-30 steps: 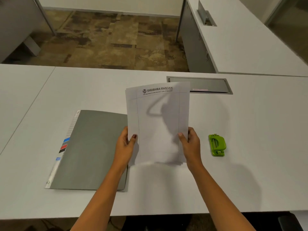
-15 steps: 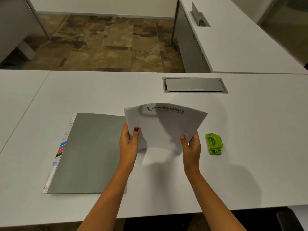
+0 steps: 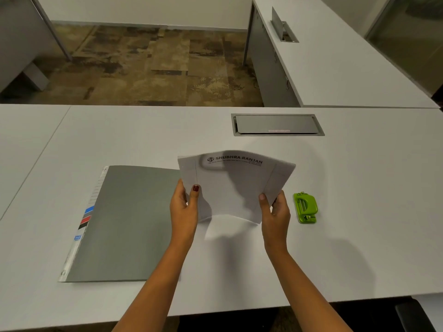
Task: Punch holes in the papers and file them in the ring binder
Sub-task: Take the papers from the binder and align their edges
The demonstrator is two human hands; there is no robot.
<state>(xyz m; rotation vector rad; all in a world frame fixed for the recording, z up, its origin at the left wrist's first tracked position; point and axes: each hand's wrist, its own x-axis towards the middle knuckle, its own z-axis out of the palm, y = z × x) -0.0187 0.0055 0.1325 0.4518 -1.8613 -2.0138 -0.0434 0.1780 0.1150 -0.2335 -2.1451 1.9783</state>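
Note:
A stack of white letterhead papers (image 3: pixel 233 185) is held above the white table, bowed so its middle arches up. My left hand (image 3: pixel 183 207) pinches the stack's left edge and my right hand (image 3: pixel 275 208) pinches its right edge. A closed grey ring binder (image 3: pixel 124 224) with coloured index tabs along its left side lies flat on the table, just left of my left hand. A small green hole punch (image 3: pixel 305 207) sits on the table close to the right of my right hand.
A grey cable hatch (image 3: pixel 276 124) is set into the white table (image 3: pixel 371 188) behind the papers. A second white desk (image 3: pixel 347 68) runs off at the back right. Patterned carpet lies beyond the table's far edge.
The papers went from upright and flat to tilted back and bowed between my hands. Both hands stayed near the same spot on the sheet edges.

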